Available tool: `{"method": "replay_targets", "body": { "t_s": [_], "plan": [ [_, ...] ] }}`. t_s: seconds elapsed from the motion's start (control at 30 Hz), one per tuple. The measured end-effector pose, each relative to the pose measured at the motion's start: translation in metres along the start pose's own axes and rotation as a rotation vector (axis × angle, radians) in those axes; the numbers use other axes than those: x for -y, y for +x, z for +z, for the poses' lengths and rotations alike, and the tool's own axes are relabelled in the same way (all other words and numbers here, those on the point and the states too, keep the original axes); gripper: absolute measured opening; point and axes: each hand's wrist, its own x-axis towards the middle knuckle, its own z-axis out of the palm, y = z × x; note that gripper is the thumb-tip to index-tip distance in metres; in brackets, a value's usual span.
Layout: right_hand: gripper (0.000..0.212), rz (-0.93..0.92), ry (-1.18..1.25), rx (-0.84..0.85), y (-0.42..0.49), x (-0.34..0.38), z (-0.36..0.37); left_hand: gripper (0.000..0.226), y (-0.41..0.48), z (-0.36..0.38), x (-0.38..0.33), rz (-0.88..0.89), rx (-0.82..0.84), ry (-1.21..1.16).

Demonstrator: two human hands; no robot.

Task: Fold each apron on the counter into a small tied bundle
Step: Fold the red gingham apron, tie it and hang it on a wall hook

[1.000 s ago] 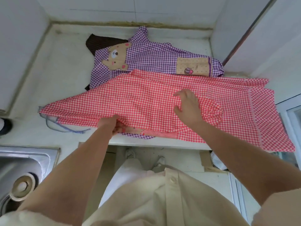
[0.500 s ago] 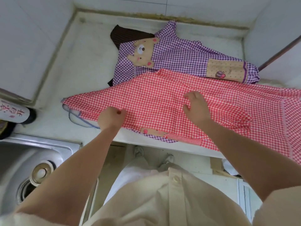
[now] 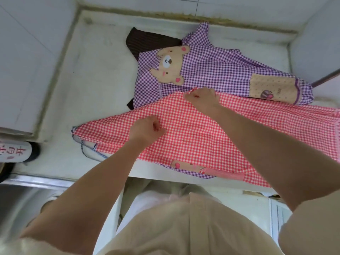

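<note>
Red gingham apron spread along counter front edge, near hem overhanging. Your right hand pinches far edge, likely to fold it toward you. Left hand curled on mid-panel as anchor; actual pinch unclear. Purple bear apron waits at back edge.

Thin cloth on a dull, stained counter
The red apron and purple apron are thin matt cloth; the sink is smooth, shiny metal.

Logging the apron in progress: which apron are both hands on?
The red gingham apron, nearest the counter edge: the left hand and right hand both grip its cloth. The purple bear apron lies behind it.
</note>
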Motion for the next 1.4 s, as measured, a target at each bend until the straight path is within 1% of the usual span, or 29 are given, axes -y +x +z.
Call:
{"method": "replay_targets", "body": {
  "t_s": [0.03, 0.07, 0.1, 0.17, 0.2, 0.27, 0.3, 0.33, 0.37, 0.4, 0.47, 0.5, 0.53, 0.6, 0.67, 0.7, 0.77, 0.83, 0.87, 0.9, 0.97, 1.03, 1.07, 1.13, 1.2, 1.3, 1.33, 1.37, 1.4],
  "plan": [
    [0.05, 0.076, 0.049, 0.079, 0.004, 0.009, -0.002, 0.029, 0.002, 0.001, 0.001, 0.001, 0.045, 0.004],
    [0.046, 0.121, 0.15, 0.132, 0.01, 0.018, -0.003, 0.032, 0.005, 0.001, 0.003, 0.0, 0.082, 0.01],
    [0.036, 0.128, 0.293, 0.159, 0.013, 0.021, -0.005, 0.035, 0.006, 0.001, 0.003, 0.002, 0.112, 0.022],
    [0.009, 0.108, 0.597, 0.139, 0.019, 0.02, -0.012, 0.038, 0.009, 0.0, 0.003, 0.005, 0.153, 0.051],
    [0.011, 0.105, 0.719, 0.118, 0.022, 0.017, -0.014, 0.039, 0.011, 0.0, 0.002, 0.011, 0.167, 0.07],
    [0.041, 0.101, 0.829, 0.14, 0.026, 0.011, -0.015, 0.04, 0.013, -0.002, 0.001, 0.023, 0.194, 0.114],
    [0.053, 0.102, 0.798, 0.169, 0.027, 0.01, -0.014, 0.041, 0.014, -0.003, 0.001, 0.023, 0.203, 0.122],
    [0.059, 0.078, 0.714, 0.199, 0.026, 0.009, -0.014, 0.041, 0.015, -0.003, 0.0, 0.022, 0.207, 0.121],
    [0.057, 0.03, 0.607, 0.215, 0.025, 0.009, -0.012, 0.042, 0.016, -0.004, 0.001, 0.024, 0.207, 0.119],
    [0.05, -0.027, 0.517, 0.191, 0.025, 0.007, -0.009, 0.042, 0.017, -0.004, 0.001, 0.03, 0.206, 0.121],
    [0.029, -0.1, 0.451, -0.001, 0.025, 0.01, -0.005, 0.046, 0.017, -0.004, 0.002, 0.046, 0.202, 0.141],
    [0.024, -0.117, 0.431, -0.118, 0.026, 0.012, -0.001, 0.05, 0.016, -0.003, 0.002, 0.05, 0.2, 0.156],
    [0.022, -0.133, 0.402, -0.219, 0.027, 0.013, 0.003, 0.059, 0.015, -0.003, 0.001, 0.045, 0.199, 0.166],
    [0.028, -0.202, 0.271, -0.4, 0.022, 0.017, 0.011, 0.076, 0.013, -0.001, 0.001, 0.019, 0.157, 0.129],
    [0.04, -0.363, 0.14, -0.554, 0.004, 0.018, 0.024, 0.072, 0.009, 0.001, 0.006, 0.071, 0.016, 0.074],
    [0.046, -0.466, 0.095, -0.555, -0.008, 0.018, 0.032, 0.067, 0.007, 0.004, 0.01, 0.133, -0.079, 0.068],
    [0.057, -0.653, -0.061, -0.408, -0.028, 0.01, 0.055, 0.064, 0.002, 0.01, 0.019, 0.228, -0.195, 0.1],
    [0.063, -0.748, -0.274, -0.22, -0.043, -0.008, 0.081, 0.062, -0.006, 0.019, 0.028, 0.238, -0.18, 0.175],
    [0.064, -0.768, -0.356, -0.162, -0.048, -0.022, 0.09, 0.06, -0.013, 0.023, 0.033, 0.227, -0.158, 0.2],
    [0.064, -0.762, -0.413, -0.118, -0.05, -0.036, 0.095, 0.059, -0.018, 0.025, 0.038, 0.214, -0.149, 0.204],
    [0.067, -0.67, -0.466, -0.062, -0.055, -0.062, 0.098, 0.06, -0.03, 0.025, 0.045, 0.184, -0.168, 0.179],
    [0.07, -0.594, -0.458, -0.069, -0.062, -0.074, 0.095, 0.059, -0.043, 0.026, 0.054, 0.181, -0.179, 0.195],
    [0.071, -0.6, -0.454, -0.091, -0.066, -0.075, 0.094, 0.058, -0.05, 0.029, 0.058, 0.197, -0.198, 0.219],
    [0.072, -0.681, -0.455, -0.105, -0.075, -0.067, 0.096, 0.054, -0.061, 0.033, 0.067, 0.213, -0.233, 0.267],
    [0.071, -0.758, -0.469, -0.072, -0.081, -0.063, 0.103, 0.043, -0.068, 0.036, 0.072, 0.189, -0.26, 0.272],
    [0.068, -0.749, -0.546, 0.04, -0.083, -0.071, 0.113, 0.016, -0.071, 0.033, 0.07, 0.136, -0.254, 0.231],
    [0.068, -0.758, -0.547, 0.042, -0.084, -0.073, 0.114, 0.01, -0.074, 0.031, 0.07, 0.107, -0.254, 0.234],
    [0.068, -0.755, -0.527, 0.028, -0.084, -0.076, 0.114, 0.006, -0.073, 0.031, 0.071, 0.081, -0.251, 0.242],
    [0.069, -0.753, -0.497, 0.009, -0.085, -0.076, 0.112, 0.008, -0.075, 0.031, 0.072, 0.049, -0.258, 0.238]
  ]
}}
